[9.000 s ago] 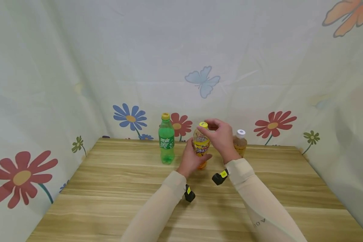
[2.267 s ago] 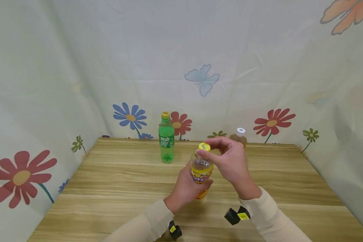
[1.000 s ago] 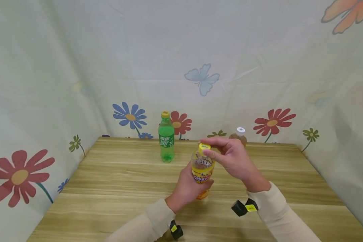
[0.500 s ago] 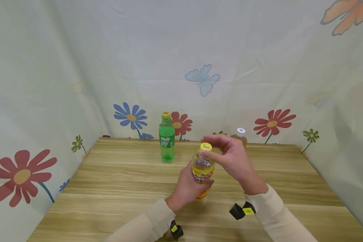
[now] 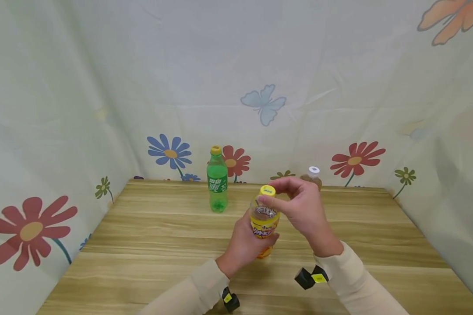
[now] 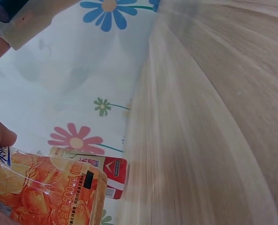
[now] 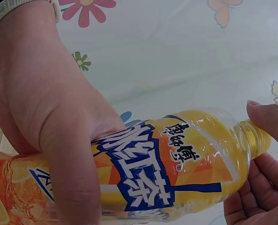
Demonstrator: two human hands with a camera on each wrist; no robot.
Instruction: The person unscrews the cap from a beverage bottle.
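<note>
An orange iced-tea bottle [image 5: 263, 223] with a yellow cap [image 5: 267, 190] stands upright on the wooden table [image 5: 150, 245], near its middle. My left hand [image 5: 244, 243] grips the bottle's body from the near side; its thumb and palm wrap the label [image 7: 148, 173] in the right wrist view. My right hand [image 5: 299, 205] pinches the yellow cap from the right, thumb and fingers curled round it. In the left wrist view only the bottle's lower part [image 6: 45, 187] shows, at the bottom left.
A green soda bottle [image 5: 217, 180] with a yellow cap stands at the back of the table. A brown tea bottle with a white cap [image 5: 313, 171] stands behind my right hand. Flowered cloth walls [image 5: 63, 131] close the table on three sides.
Since 9 s ago the orange bottle came toward me from the back row. Over the last second my right hand's fingers shifted a little round the cap; the left hand held still.
</note>
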